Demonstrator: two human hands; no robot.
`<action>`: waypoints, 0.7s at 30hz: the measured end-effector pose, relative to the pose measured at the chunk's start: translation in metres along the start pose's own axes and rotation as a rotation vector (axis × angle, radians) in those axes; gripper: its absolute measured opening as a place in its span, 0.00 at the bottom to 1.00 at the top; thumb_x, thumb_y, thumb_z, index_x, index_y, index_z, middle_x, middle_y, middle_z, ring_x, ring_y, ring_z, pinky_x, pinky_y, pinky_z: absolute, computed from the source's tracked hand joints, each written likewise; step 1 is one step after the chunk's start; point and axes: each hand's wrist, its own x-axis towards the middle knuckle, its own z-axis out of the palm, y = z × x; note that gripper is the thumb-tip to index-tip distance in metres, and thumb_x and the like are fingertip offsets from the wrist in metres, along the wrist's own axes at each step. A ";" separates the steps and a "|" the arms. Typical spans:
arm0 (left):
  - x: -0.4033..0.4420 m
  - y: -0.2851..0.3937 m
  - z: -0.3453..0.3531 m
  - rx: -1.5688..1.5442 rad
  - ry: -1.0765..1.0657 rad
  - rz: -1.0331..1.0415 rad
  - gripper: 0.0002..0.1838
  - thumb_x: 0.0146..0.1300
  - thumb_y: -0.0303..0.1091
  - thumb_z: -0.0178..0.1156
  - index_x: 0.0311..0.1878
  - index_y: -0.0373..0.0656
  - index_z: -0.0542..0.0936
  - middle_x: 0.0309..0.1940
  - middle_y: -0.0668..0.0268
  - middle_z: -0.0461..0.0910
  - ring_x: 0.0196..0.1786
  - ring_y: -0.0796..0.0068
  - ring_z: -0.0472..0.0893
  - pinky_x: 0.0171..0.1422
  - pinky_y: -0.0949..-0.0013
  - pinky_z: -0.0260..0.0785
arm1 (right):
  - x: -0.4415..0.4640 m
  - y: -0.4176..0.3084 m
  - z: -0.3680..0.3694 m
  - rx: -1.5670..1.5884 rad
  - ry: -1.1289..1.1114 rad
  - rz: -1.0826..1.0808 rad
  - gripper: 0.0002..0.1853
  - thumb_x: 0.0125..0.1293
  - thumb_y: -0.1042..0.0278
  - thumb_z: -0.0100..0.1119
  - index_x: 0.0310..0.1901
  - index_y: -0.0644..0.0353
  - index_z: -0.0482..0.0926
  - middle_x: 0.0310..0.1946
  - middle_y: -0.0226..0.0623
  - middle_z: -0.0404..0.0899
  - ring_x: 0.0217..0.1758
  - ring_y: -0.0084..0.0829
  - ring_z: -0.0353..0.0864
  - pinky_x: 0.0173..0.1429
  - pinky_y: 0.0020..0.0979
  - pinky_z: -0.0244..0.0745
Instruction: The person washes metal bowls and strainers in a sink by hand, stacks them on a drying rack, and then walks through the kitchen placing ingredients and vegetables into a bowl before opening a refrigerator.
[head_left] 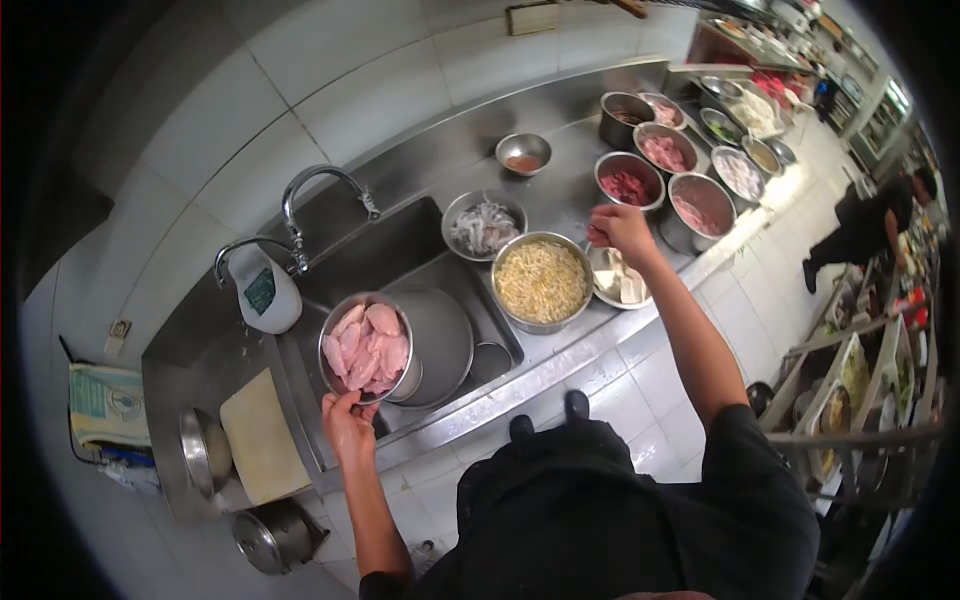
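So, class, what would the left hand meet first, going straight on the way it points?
Most likely the bowl of raw meat; the left hand holds its near rim.

A long stainless-steel counter (572, 175) with a sunken rectangular sink (385, 245) carries a small round metal bowl of reddish-brown contents (523, 158), a wider metal bowl of greyish-white strips (484, 226), a round metal pot of pale-yellow sprouts (542, 284) and a deep metal pot of dark-red meat (628, 184). Nearby stand round metal pots of pink meat (666, 152). A yellowed rectangular board (263, 437) lies at the opposite end.
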 end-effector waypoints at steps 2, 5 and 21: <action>0.002 0.003 0.017 -0.010 0.012 0.024 0.10 0.48 0.17 0.51 0.26 0.45 0.63 0.29 0.64 0.72 0.28 0.70 0.76 0.27 0.68 0.74 | 0.067 0.017 0.016 -0.041 -0.124 0.000 0.07 0.57 0.76 0.52 0.35 0.71 0.73 0.23 0.39 0.74 0.22 0.29 0.76 0.27 0.26 0.75; 0.004 0.005 0.040 0.005 0.032 0.034 0.10 0.48 0.18 0.51 0.26 0.45 0.63 0.28 0.64 0.73 0.28 0.71 0.76 0.27 0.68 0.74 | 0.140 0.030 0.050 0.069 0.074 0.178 0.06 0.55 0.76 0.53 0.33 0.71 0.75 0.21 0.39 0.74 0.21 0.31 0.75 0.26 0.27 0.74; 0.058 -0.063 0.243 0.160 -0.180 -0.037 0.07 0.50 0.19 0.51 0.24 0.42 0.65 0.27 0.60 0.74 0.28 0.69 0.77 0.26 0.68 0.75 | 0.301 0.026 -0.005 -0.631 0.188 -0.040 0.09 0.48 0.73 0.55 0.24 0.73 0.76 0.19 0.44 0.77 0.18 0.33 0.78 0.19 0.31 0.71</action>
